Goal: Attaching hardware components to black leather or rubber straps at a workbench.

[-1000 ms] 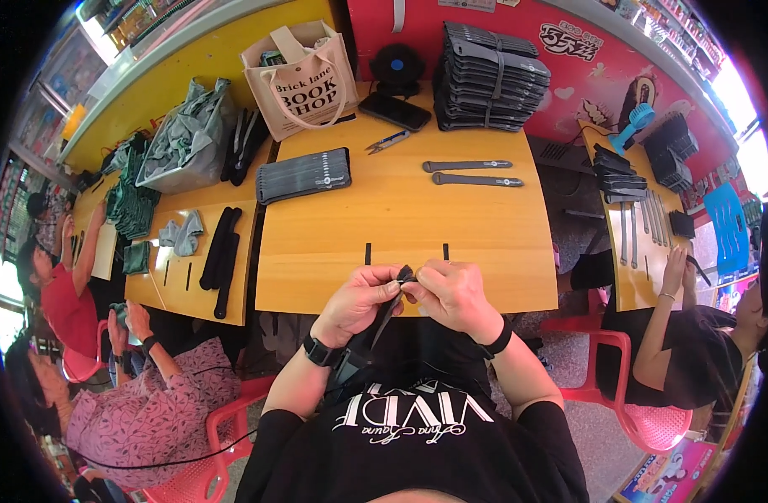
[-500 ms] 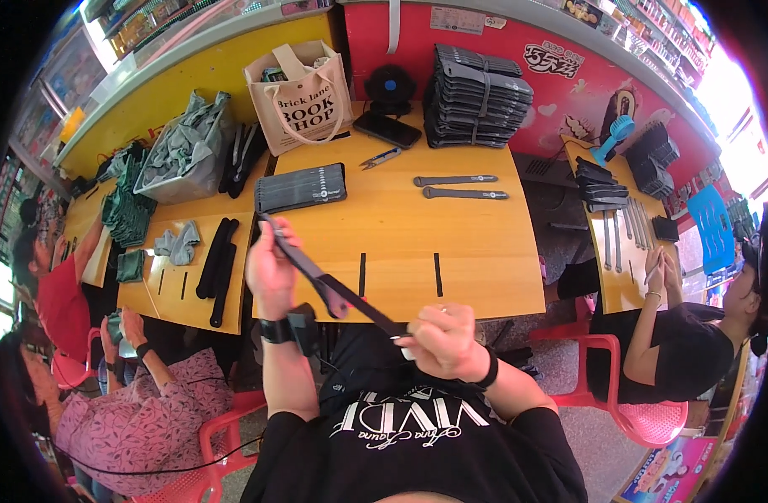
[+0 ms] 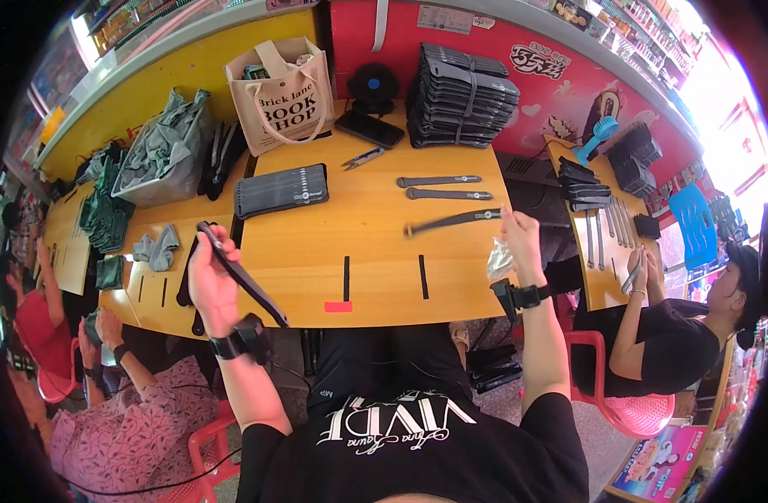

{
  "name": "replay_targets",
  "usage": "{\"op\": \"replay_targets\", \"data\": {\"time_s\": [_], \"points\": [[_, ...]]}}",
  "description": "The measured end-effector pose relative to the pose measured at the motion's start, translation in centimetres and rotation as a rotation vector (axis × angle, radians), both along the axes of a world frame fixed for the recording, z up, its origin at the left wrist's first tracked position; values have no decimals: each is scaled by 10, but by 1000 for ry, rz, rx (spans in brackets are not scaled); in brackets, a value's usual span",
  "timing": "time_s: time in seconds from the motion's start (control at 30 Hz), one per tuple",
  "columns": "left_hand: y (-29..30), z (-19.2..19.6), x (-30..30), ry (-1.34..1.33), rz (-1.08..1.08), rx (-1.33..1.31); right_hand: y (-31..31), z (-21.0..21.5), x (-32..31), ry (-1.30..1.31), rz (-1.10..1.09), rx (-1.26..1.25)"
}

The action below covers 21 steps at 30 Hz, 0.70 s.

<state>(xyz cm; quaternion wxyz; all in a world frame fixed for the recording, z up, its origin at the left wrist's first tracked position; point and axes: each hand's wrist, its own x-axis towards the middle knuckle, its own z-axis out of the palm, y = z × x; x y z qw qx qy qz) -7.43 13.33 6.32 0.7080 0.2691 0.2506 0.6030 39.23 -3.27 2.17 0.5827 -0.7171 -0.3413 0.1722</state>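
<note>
Fingers of the left hand (image 3: 211,283) grasp a black strap (image 3: 248,283), slanted over the near left corner of the table (image 3: 376,239); those of the right hand (image 3: 522,241) pinch the right end of a grey strap (image 3: 458,221), just nearer than two straps (image 3: 443,181) lying side by side. Holding it flat, untwisted and parallel to that pair seems wise. A strap stack (image 3: 279,191) lies far left.

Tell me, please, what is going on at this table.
The person's left hand holds a dark strap, while the right hand holds a grey strap over the table, a crumpled whitish piece at that hand. Two similar straps lie beyond the grey strap on the table, with a banded dark stack behind.
</note>
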Motion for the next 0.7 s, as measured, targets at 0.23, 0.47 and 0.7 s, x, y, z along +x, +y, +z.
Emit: {"op": "replay_targets", "data": {"time_s": [0.23, 0.47, 0.7], "points": [[-27, -7, 54, 338, -276, -38, 11, -48, 28, -216, -160, -452], [-52, -3, 122, 380, -748, -21, 3, -42, 21, -464, -159, -441], [-61, -23, 146, 335, -847, -83, -9, -6, -60, -891, 343, -420]]}}
